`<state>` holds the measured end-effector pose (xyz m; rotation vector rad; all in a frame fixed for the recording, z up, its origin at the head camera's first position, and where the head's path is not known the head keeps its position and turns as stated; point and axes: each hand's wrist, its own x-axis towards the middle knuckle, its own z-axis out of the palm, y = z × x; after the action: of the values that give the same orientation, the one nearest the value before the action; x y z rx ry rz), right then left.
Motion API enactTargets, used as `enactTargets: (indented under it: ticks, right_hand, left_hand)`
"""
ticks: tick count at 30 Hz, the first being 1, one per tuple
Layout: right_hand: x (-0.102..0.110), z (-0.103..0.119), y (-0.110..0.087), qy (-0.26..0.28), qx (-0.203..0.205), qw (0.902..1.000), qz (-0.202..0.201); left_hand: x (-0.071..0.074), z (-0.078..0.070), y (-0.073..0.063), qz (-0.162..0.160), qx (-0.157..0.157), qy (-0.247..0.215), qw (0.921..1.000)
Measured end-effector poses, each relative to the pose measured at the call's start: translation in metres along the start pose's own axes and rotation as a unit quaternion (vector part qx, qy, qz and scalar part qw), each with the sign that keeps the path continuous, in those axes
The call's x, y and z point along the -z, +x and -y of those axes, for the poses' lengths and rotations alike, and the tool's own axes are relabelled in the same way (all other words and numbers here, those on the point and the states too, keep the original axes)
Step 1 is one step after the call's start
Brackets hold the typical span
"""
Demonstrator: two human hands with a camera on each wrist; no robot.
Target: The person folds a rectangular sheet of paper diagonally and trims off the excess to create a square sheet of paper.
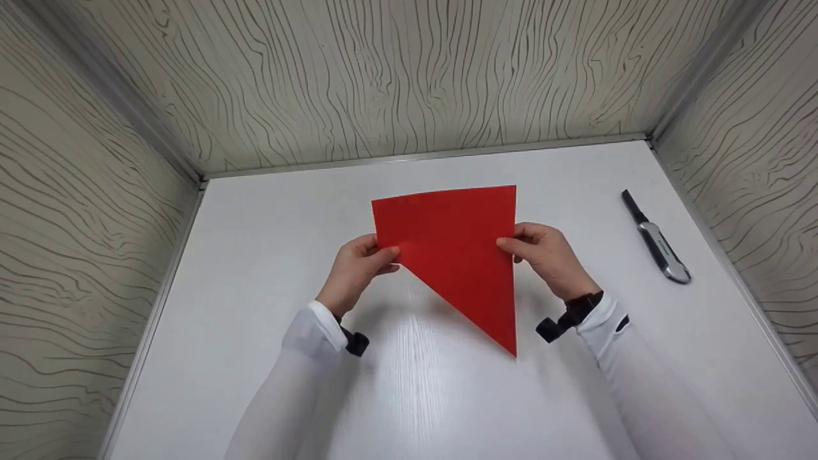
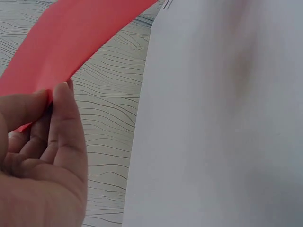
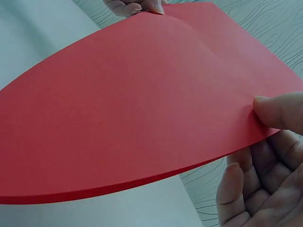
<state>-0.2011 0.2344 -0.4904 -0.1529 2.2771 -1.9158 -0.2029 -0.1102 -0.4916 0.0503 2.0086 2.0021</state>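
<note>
A sheet of red paper is held up over the white table, its straight top edge away from me and its lower part tapering to a point at the bottom right. My left hand pinches its left edge, thumb on top and fingers beneath. On the opposite edge, my right hand pinches the paper the same way. The right wrist view shows the broad face of the red paper slightly bowed. In the left wrist view, the left hand grips the paper's edge between thumb and fingertips.
A grey and black utility knife lies on the white table to the right of my right hand. Wood-grain patterned panels stand behind the table and on both sides, with metal strips along their joints.
</note>
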Motion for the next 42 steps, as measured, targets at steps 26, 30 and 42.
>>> enactTargets:
  ticks: [26, 30, 42]
  right_hand:
    - [0.016, 0.011, -0.006, -0.012, 0.039, 0.9988, 0.028]
    - [0.016, 0.012, -0.005, -0.01, 0.044, 0.9986, 0.027]
    - [0.013, 0.011, -0.006, -0.021, 0.049, 0.9981, 0.03]
  left_hand:
    - [0.024, -0.013, -0.009, 0.123, -0.045, 0.021, 0.9912]
    - [0.024, -0.013, -0.01, 0.124, -0.05, 0.018, 0.9909]
    - [0.022, -0.011, -0.008, 0.106, -0.055, -0.005, 0.9929]
